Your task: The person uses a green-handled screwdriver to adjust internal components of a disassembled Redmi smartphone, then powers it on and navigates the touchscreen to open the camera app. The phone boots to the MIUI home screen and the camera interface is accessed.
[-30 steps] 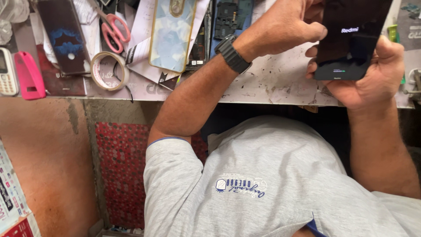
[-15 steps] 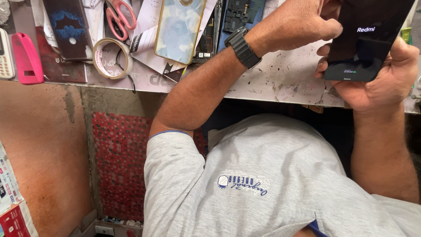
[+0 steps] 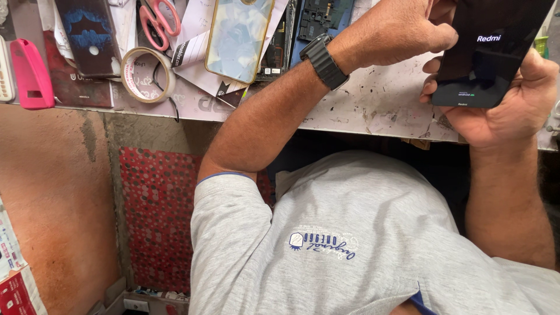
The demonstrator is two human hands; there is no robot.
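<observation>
The right hand (image 3: 501, 111) cradles the black phone (image 3: 490, 52); the left hand (image 3: 402, 32) grips its left edge, probably pressing. Since earlier, its screen stays dark above the surface (image 3: 373, 105).

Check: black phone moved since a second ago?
No: the black phone stays above the bench's front edge, far right of the tape roll; the camera shifted.

The black phone (image 3: 490, 52) is now seen higher and further right in the head view than in the earlier pictures, its upper end cut by the frame edge. The left hand (image 3: 402, 32) has been drawn back from the screen's top left corner, leaving more of the lit screen exposed. The tape roll (image 3: 146, 74) and scissors (image 3: 157, 20) are recorded as shifted rightward with the view.
</observation>
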